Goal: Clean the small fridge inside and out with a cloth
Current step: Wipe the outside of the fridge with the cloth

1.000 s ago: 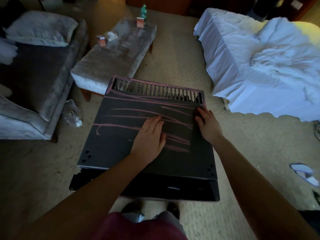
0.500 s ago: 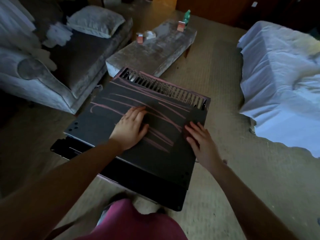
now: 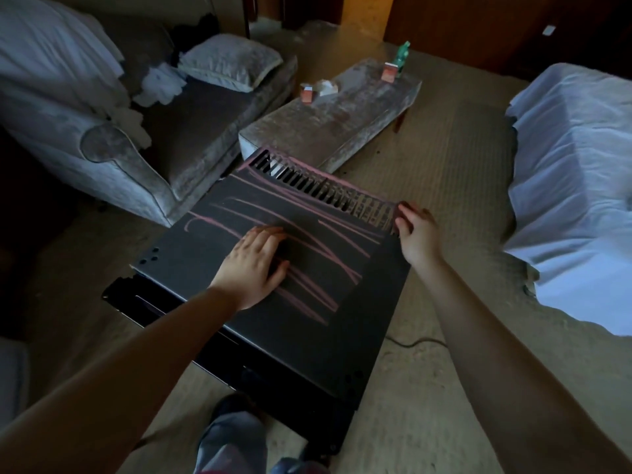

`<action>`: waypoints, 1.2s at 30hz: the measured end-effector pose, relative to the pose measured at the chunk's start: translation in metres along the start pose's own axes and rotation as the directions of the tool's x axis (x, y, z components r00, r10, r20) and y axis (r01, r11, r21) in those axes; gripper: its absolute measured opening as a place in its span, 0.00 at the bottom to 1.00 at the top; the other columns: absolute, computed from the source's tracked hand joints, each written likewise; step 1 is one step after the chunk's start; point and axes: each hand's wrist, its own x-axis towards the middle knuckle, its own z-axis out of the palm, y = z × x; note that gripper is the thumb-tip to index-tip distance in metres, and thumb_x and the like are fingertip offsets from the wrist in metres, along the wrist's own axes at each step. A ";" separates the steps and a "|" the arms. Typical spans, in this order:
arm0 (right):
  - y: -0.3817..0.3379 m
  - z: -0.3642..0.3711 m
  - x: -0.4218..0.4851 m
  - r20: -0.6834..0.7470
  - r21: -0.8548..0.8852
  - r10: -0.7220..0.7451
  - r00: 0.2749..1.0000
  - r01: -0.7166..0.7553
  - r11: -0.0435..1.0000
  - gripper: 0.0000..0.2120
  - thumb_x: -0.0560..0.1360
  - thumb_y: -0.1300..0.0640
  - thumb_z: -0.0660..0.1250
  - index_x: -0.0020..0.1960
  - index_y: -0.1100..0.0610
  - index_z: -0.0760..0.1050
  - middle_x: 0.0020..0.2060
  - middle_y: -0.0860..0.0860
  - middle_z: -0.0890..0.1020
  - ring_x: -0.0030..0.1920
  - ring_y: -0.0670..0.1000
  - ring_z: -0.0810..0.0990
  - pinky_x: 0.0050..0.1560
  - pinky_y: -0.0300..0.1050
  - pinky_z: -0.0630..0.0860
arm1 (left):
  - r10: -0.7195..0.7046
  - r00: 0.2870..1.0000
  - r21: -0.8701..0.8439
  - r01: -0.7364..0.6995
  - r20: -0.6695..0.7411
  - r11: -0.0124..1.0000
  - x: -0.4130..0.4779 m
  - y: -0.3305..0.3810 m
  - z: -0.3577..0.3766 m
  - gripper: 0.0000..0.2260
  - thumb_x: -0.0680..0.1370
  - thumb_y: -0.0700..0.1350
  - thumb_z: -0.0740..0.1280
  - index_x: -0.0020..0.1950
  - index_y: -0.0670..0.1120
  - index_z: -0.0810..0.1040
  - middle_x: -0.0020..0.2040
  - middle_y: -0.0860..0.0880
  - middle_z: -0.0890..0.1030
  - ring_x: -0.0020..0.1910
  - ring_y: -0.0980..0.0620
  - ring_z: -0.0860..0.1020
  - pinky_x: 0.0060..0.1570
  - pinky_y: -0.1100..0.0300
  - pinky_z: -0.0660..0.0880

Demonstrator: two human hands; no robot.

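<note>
Right fingers (image 3: 405,213) shifted, curled over fridge (image 3: 307,336) corner

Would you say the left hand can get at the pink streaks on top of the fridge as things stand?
Probably yes: the left hand rests flat on the fridge top among the pink streaks, and nothing lies over them.

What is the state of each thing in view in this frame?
fridge, standing on the carpet, top streaked with pink lines; door state cannot be told.
vent grille, along the top's back edge, rim smeared pink.
left hand, flat on the top, fingers straight.
right hand, fingers curled over the back right corner.
cord, lying loose on the carpet.
green bottle, upright on the bench.
</note>
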 end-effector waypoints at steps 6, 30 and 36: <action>0.005 0.000 -0.102 0.039 -0.014 -0.268 0.963 0.269 0.963 0.19 0.80 0.56 0.62 0.70 0.54 0.71 0.71 0.51 0.69 0.73 0.54 0.63 0.72 0.50 0.60 | 0.019 1.000 -0.043 -0.020 -0.025 0.999 0.000 0.000 0.001 0.24 0.78 0.56 0.55 0.68 0.43 0.70 0.66 0.43 0.73 0.67 0.44 0.70 0.72 0.51 0.60; -0.130 0.069 0.069 -0.076 -0.240 0.005 0.997 -0.023 0.971 0.15 0.81 0.54 0.58 0.66 0.55 0.75 0.58 0.52 0.81 0.57 0.52 0.78 0.59 0.48 0.72 | -0.349 0.933 -0.287 0.313 -0.083 0.905 0.054 -0.140 -0.048 0.15 0.81 0.51 0.58 0.64 0.47 0.73 0.64 0.47 0.73 0.66 0.50 0.68 0.66 0.54 0.64; -0.236 0.133 0.112 0.010 -0.198 -0.085 0.996 0.086 0.977 0.16 0.82 0.53 0.57 0.68 0.54 0.72 0.59 0.53 0.80 0.59 0.53 0.77 0.60 0.48 0.71 | -0.310 0.951 -0.279 0.297 -0.001 0.913 0.058 -0.187 -0.044 0.14 0.80 0.52 0.59 0.64 0.50 0.72 0.65 0.50 0.72 0.66 0.53 0.68 0.63 0.58 0.65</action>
